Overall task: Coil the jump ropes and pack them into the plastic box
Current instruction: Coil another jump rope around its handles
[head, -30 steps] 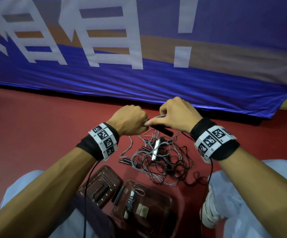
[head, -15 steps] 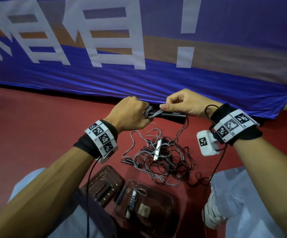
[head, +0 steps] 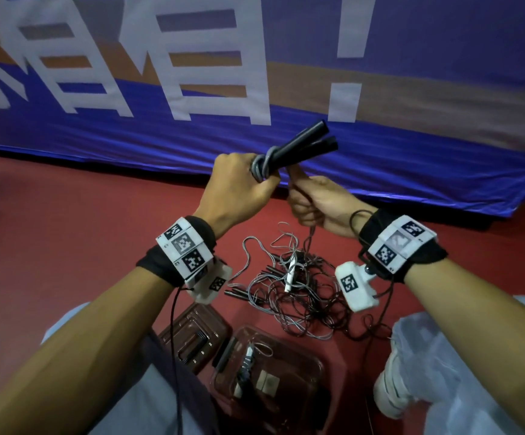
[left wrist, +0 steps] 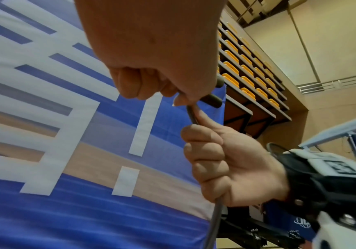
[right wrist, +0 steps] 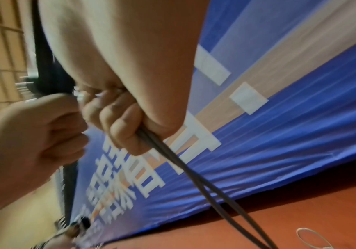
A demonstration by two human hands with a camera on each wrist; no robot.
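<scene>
Two black jump rope handles (head: 305, 146) point up and to the right, held side by side, with grey rope (head: 262, 166) wound around their lower end. My left hand (head: 239, 186) grips that wrapped end. My right hand (head: 314, 202) is fisted just below, gripping the rope (left wrist: 192, 116) that runs down out of the fist (right wrist: 194, 176) toward the floor. A tangle of several more ropes (head: 295, 290) with thin handles lies on the red floor below my hands. The plastic box (head: 305, 365) sits near my knees with one coiled rope (head: 245, 368) inside.
A second brown plastic tray (head: 192, 331) lies to the left of the box. A blue banner (head: 380, 171) hangs along the far edge of the red floor. My knees and a white shoe (head: 393, 390) flank the box.
Both hands have risen. The handles swung from lying level to pointing up and right. My right hand left the handles and now grips the rope below them.
</scene>
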